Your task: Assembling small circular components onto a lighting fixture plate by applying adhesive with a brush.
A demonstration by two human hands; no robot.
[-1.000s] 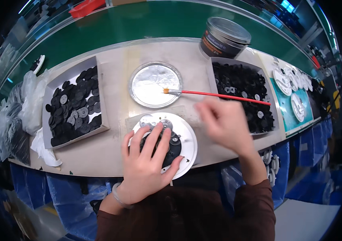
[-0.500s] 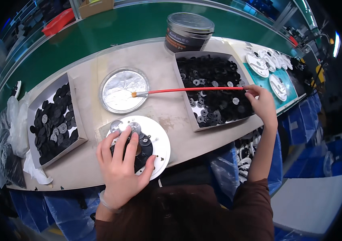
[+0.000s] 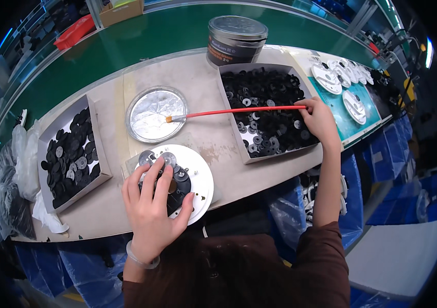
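Observation:
A thin red-handled paintbrush [image 3: 244, 110] is pinched at its far end by the fingers of my right hand [image 3: 318, 120]. Its bristles lie over a round dish lined with crinkled silver foil [image 3: 152, 110]; whether they touch the foil is hard to tell. My left hand [image 3: 152, 208] rests with spread fingers on a round white plate [image 3: 203, 177] that carries a black centre part [image 3: 177, 197] and several gears. The fingertips touch near the grey gears [image 3: 168, 159], and the thumb lies on the plate's near side. The palm and fingers hide part of the assembly.
An open box of black and grey gears [image 3: 264, 113] lies under the brush handle, and another box of black discs [image 3: 72, 159] stands at left. Behind is a metal tin [image 3: 236, 41]. White parts [image 3: 353, 108] sit on a teal mat at right; plastic bags [image 3: 26, 159] lie at far left.
The whole view has shifted slightly. The brush keeps its place over the foil dish, and my left hand stays on the plate with its fingers a little shifted.

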